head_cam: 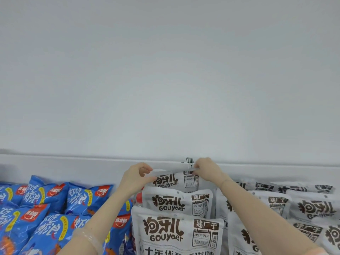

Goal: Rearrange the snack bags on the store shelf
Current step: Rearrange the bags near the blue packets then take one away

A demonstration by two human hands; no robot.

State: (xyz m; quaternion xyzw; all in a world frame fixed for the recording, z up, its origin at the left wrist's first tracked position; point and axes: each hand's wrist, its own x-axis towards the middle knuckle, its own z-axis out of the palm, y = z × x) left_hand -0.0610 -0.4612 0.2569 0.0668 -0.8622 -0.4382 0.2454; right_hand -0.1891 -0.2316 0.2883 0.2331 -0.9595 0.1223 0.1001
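- Forearms come in from the bottom edge, nearest the camera; left wrist wears a pale bracelet [90, 238].
- Left hand [137, 178] pinches the top left corner of the rearmost white bag [174, 179], thumb and fingers closed on its sealed strip.
- Right hand [205, 169] pinches the same bag's top right corner, fingers curled over the strip, close to the metal bracket [189, 161] on the back rail [92, 160].
- Two-corner grip looks meant to keep the floppy bag upright and square while it gets seated at the back of its row.
- That bag stands at the shelf's rear edge, behind two more white bags [176, 201] of the same brand, lined front to back; probably stacked so each label shows above the next.
- Further white bags [312, 208] fill the shelf's right side, leaning in overlapping rows.
- Blue bags [44, 199] lie on the shelf's left side, looser, tilted, some overlapping.
- Red-and-white item [138, 198] sits wedged between blue and white groups; can't tell what it is.
- Plain wall [165, 70] above the rail.
- Judgement: mid-task, white row being straightened; blue side looks less tidy.
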